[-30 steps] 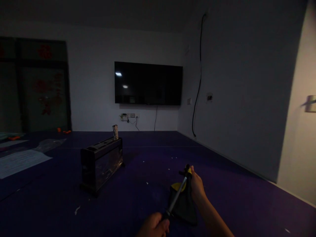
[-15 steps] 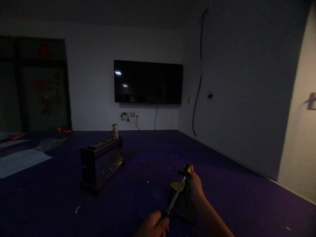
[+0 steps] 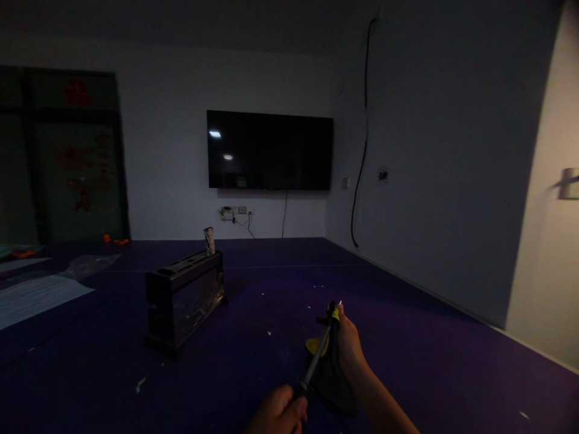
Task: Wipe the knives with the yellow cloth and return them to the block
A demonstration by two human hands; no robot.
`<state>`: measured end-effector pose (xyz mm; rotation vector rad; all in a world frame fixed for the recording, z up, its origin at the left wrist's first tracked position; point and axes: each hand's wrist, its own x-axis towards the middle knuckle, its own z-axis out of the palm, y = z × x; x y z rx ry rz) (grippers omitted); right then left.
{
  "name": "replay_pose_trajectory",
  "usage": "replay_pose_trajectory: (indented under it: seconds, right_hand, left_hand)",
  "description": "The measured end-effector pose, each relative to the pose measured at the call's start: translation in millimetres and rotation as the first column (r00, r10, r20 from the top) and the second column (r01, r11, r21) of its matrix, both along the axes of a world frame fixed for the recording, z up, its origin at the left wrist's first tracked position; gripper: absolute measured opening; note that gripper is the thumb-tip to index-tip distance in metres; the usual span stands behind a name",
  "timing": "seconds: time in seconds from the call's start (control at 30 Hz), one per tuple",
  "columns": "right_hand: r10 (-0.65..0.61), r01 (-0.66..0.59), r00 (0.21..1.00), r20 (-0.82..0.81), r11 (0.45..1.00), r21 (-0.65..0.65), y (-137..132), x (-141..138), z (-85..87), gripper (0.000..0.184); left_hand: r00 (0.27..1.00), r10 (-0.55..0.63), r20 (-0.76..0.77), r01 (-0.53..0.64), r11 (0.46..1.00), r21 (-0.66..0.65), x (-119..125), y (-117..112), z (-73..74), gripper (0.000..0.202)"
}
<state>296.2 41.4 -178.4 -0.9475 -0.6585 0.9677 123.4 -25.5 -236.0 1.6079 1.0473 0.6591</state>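
Note:
My left hand [image 3: 278, 413] is closed around the near end of a thin metal rod [image 3: 315, 366] at the bottom of the view. The rod slants up to the right, toward a black and yellow tool head [image 3: 328, 355] that stands on the dark purple floor [image 3: 407, 337]. My right hand [image 3: 348, 346] is closed on the top of that tool head, where the rod meets it. The room is very dim and the fine detail of the tool is hard to make out.
A black rectangular stand [image 3: 183, 298] with a small patterned tube [image 3: 208, 241] on top sits on the floor to the left. A dark television [image 3: 270, 150] hangs on the far wall. Pale sheets [image 3: 31, 292] lie at the far left. A grey wall [image 3: 452, 181] runs along the right.
Both hands and the tool have shifted slightly left and up in the view. Their grip has not changed.

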Motion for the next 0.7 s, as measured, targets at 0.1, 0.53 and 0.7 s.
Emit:
replay_pose_trajectory:
  seconds: [0.1,0.53,0.7]
  right_hand:
    - [0.015,-0.015,1.000,0.011,1.000,0.006,-2,-5,0.4,0.049]
    - [-0.006,0.005,0.999,0.047,1.000,0.029,-1,-2,5.2,0.045]
    - [-0.068,0.066,0.996,0.056,0.997,0.031,4,13,7.4,0.045]
  left_hand:
    - [1.000,0.009,0.026,-0.009,1.000,0.002,0,1,-2.7,0.079]
    - [0.996,0.002,0.088,-0.001,1.000,-0.019,-5,-8,14.0,0.076]
    - [0.996,-0.059,0.063,0.059,0.998,0.001,-4,-2,2.3,0.074]
